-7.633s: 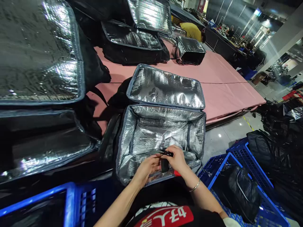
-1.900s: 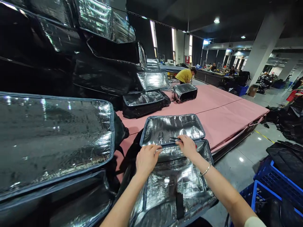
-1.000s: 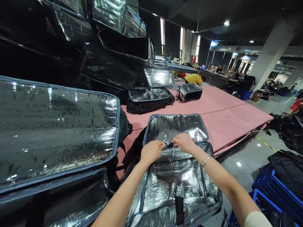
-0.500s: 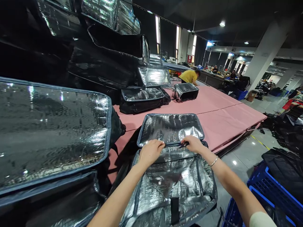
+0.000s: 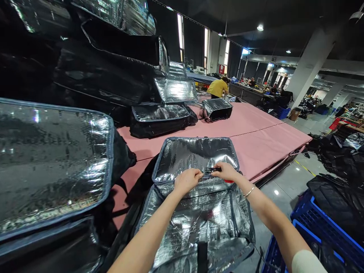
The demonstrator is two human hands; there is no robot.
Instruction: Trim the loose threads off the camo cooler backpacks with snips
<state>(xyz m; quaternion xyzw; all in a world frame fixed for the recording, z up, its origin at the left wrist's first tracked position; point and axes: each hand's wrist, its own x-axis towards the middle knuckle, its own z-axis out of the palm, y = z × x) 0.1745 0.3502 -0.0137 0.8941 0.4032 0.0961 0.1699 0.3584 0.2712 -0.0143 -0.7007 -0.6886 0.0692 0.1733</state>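
An insulated bag (image 5: 199,212) with silver foil lining lies open in front of me, its lid (image 5: 196,157) folded back on the table. Around the hinge seam, my left hand (image 5: 187,181) is closed in a pinch; whatever its fingertips hold is too small to make out. My right hand (image 5: 227,172) grips small black thread snips (image 5: 212,169), blades pointing left toward the left fingertips. Something red shows beneath the right palm. A black strap (image 5: 202,258) hangs at the bag's near edge.
Foil-lined bags (image 5: 54,151) are piled at the left, with more (image 5: 162,113) farther along the pink table (image 5: 264,132). Blue crates (image 5: 318,216) with black material stand on the floor at right. A person in yellow (image 5: 217,88) bends over the table's far end.
The snips have come up from the seam and their blades now show plainly, closer to my left fingertips. The whole view has shifted slightly, so things appear farther left.
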